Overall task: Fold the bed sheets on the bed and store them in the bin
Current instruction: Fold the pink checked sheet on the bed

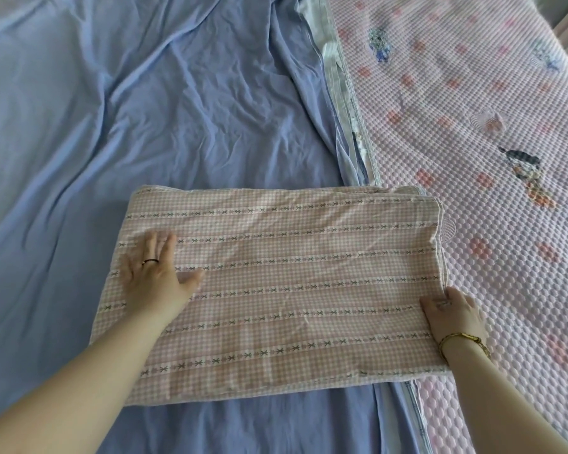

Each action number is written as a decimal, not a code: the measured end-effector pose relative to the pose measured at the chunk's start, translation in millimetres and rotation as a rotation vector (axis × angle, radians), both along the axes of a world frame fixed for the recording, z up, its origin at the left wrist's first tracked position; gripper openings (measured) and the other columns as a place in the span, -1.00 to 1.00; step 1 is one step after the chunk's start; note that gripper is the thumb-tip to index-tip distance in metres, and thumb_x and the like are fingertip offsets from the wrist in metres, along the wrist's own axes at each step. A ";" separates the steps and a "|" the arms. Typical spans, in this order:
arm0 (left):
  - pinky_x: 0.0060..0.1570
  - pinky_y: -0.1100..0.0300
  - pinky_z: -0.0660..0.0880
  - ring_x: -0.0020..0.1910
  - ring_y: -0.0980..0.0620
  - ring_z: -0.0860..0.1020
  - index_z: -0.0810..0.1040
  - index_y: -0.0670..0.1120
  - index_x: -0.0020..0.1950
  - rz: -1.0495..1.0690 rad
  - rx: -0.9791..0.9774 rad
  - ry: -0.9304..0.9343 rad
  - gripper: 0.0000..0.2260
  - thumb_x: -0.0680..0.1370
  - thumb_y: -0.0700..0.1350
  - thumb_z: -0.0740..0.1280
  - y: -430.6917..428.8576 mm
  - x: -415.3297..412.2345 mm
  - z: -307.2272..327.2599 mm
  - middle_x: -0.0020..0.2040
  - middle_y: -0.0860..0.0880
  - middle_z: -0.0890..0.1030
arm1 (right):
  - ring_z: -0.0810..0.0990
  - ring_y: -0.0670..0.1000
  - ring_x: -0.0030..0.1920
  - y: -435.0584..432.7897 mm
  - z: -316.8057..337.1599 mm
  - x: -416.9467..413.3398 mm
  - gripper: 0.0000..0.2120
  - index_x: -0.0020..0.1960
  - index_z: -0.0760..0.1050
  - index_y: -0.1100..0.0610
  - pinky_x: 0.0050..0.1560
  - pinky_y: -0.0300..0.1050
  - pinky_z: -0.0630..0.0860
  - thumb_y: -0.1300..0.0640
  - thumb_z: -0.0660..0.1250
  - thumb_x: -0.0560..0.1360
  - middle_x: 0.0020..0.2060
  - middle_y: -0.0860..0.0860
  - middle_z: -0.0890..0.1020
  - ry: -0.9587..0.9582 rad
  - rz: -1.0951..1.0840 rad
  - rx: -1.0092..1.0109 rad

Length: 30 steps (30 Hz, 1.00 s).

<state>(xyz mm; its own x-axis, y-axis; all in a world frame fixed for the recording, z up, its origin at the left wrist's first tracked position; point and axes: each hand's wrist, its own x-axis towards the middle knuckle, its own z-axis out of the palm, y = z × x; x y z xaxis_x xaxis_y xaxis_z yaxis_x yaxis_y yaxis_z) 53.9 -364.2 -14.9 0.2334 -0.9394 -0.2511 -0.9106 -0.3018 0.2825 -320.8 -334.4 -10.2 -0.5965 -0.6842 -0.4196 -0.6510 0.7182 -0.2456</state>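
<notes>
Left grip (154, 273) lies flat on the rectangular folded gingham sheet (292, 273) — right grip (450, 309) pinches its edge

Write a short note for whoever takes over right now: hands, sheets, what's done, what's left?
Left hand: flat, fingers straight, pressing the folded pink checked sheet.
Right hand: grips that sheet's right edge.
It lies across the blue sheet and the pink quilted cover.
Done: it is folded into a rectangle.
Left: blue sheet spread unfolded; bin not in view.
</notes>
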 end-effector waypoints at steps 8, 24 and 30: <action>0.37 0.29 -0.12 0.41 0.25 -0.05 0.09 0.11 0.50 -0.605 0.258 0.186 0.23 -0.06 0.60 -0.49 51.8 -28.9 6.3 0.42 0.25 -0.09 | 0.10 0.13 0.42 6.8 8.1 24.3 -0.58 0.35 0.32 0.14 0.42 0.04 -0.05 0.06 0.22 0.53 0.38 0.12 0.28 0.007 -0.112 -0.276; 0.36 0.06 0.07 0.36 -0.10 0.33 0.39 0.01 0.33 -0.446 0.194 -0.060 -0.46 0.44 0.26 0.28 -141.6 32.6 9.8 0.34 -0.06 0.44 | 0.59 0.12 -0.09 99.7 -5.8 266.9 -0.78 0.04 0.45 0.29 -0.19 -0.05 0.54 0.14 0.25 0.51 -0.11 0.17 0.60 -1.080 -1.154 -0.461; 0.28 0.09 0.20 0.28 -0.10 0.40 0.45 -0.08 0.22 -0.476 0.178 0.161 -0.63 0.52 0.12 0.28 -139.3 63.9 14.3 0.27 -0.09 0.49 | 0.53 0.12 0.15 90.4 -3.9 347.9 -0.62 0.24 0.43 0.22 0.26 0.12 0.42 0.10 0.33 0.48 0.14 0.11 0.56 -1.050 -1.148 -0.418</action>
